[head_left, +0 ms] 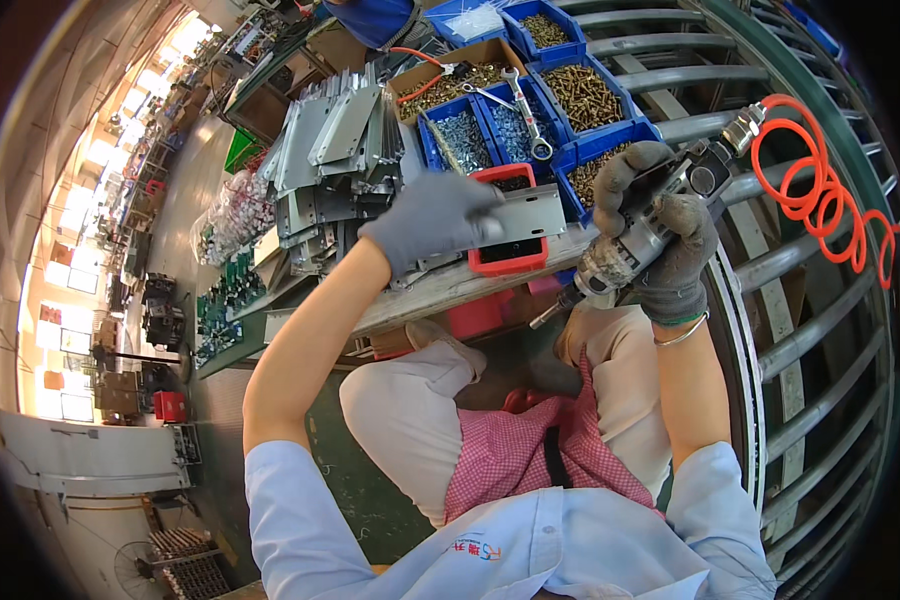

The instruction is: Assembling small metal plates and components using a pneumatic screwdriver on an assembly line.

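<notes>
My left hand [435, 218], in a grey glove, grips one end of a flat metal plate [532, 217] with small holes. The plate is held above a red bin [510, 262] with dark contents. In my gloved right hand [660, 235] is an air screwdriver [625, 255], its bit pointing down and left. A coiled orange air hose [805, 190] runs from the tool's fitting at upper right. Beside my left hand lies a stack of similar metal plates [320, 140] on the bench [410, 300].
Blue bins of brass-coloured screws [582, 97] and silver screws [460, 140] stand at the back. A wrench [528, 115] lies across them. Metal rollers [785, 265] run along the right. Green circuit boards [232, 290] sit left of the plates. A person in blue [370, 20] is behind.
</notes>
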Tool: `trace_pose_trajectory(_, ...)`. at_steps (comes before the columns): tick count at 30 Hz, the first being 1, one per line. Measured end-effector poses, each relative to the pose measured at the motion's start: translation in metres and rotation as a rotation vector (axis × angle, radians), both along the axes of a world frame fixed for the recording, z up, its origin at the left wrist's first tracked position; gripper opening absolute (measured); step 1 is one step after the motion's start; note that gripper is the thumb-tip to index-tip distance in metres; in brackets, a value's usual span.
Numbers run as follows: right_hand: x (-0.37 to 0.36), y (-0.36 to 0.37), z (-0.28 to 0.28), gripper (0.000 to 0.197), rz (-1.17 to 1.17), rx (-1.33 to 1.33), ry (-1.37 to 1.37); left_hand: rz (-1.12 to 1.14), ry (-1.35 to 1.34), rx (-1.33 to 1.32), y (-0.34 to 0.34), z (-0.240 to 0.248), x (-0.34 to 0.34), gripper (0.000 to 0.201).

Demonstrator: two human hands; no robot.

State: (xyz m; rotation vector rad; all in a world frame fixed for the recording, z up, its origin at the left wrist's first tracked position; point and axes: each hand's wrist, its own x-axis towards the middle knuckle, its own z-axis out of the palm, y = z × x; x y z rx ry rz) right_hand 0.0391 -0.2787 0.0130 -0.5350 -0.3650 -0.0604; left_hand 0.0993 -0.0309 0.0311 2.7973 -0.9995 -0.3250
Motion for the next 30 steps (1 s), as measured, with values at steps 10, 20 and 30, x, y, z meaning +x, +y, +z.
trace_pose_trajectory(10,0.004,-0.004,0.000,0.042,0.080,0.002,-0.061,0.381,-0.389,0.572,-0.017,-0.047,0.113,0.030)
trace_pose_trajectory(20,0.004,0.001,0.000,0.039,0.060,0.062,0.006,0.200,-0.598,0.646,-0.002,-0.053,0.132,0.019)
trace_pose_trajectory(30,0.010,0.016,-0.005,0.039,0.063,0.049,0.019,0.264,-0.692,0.578,-0.013,-0.027,0.124,0.019)
